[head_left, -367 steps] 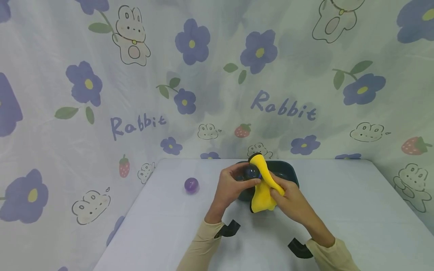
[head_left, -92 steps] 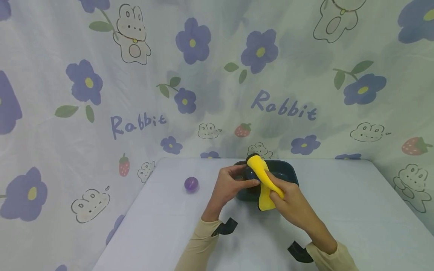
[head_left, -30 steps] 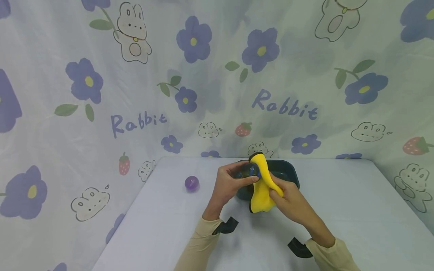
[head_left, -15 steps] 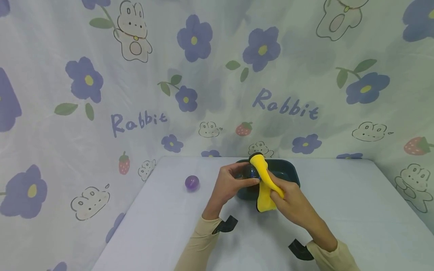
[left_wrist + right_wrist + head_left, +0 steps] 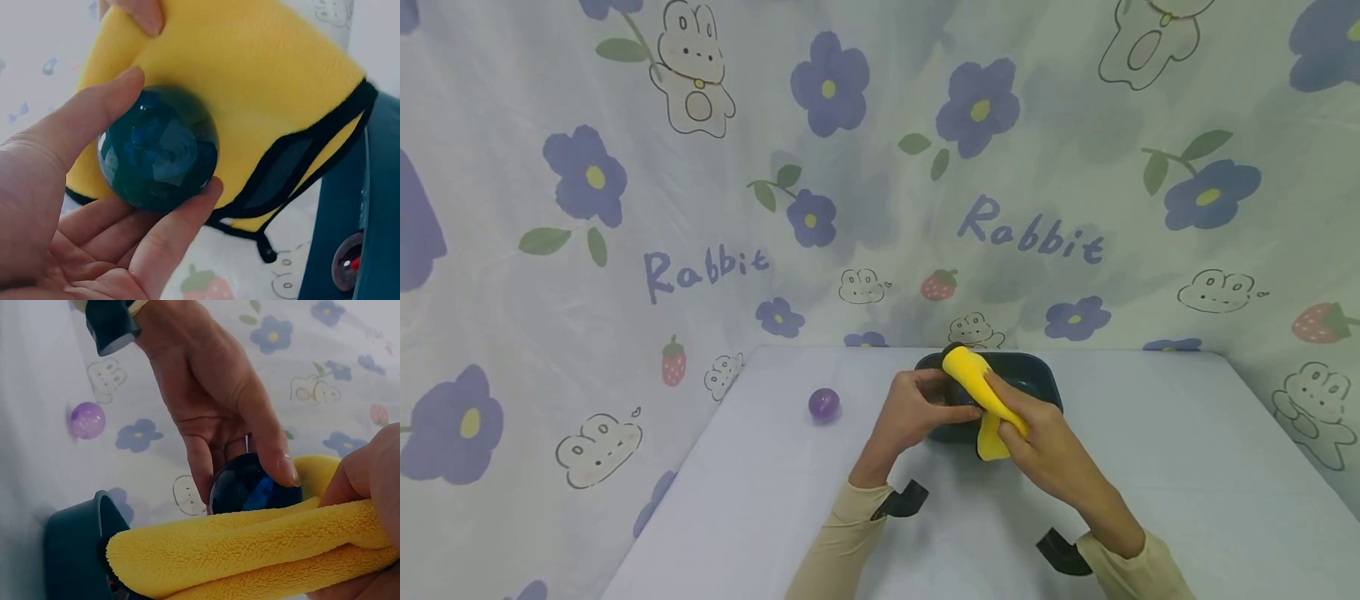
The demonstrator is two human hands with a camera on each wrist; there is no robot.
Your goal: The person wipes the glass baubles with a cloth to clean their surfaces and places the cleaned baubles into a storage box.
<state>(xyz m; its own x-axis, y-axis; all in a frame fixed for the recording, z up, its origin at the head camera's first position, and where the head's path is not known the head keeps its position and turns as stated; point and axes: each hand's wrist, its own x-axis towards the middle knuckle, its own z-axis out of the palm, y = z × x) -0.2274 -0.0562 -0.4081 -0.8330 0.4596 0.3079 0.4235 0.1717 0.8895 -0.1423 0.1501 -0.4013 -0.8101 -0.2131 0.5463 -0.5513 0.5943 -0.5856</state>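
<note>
A dark blue-green, see-through ball [image 5: 159, 150] sits between the thumb and fingers of my left hand [image 5: 904, 417], which holds it up over the near left part of a dark green bin [image 5: 1041, 379]. My right hand [image 5: 1045, 442] grips a folded yellow cloth [image 5: 976, 377] with black edging. In the left wrist view the cloth lies against the far side of the ball, and its black-edged loop hangs down. From the head view the cloth and left fingers hide most of the ball.
A purple ball [image 5: 824, 405] rests on the white table [image 5: 760, 517] left of the hands. A round dark thing with a red spot [image 5: 349, 261] shows at the bin, only partly in view. A printed curtain [image 5: 880, 167] stands behind the table.
Both hands keep their holds throughout. The cloth shifts back and forth over the ball; since half a second ago its top end has dropped slightly left and the left hand has tilted a little.
</note>
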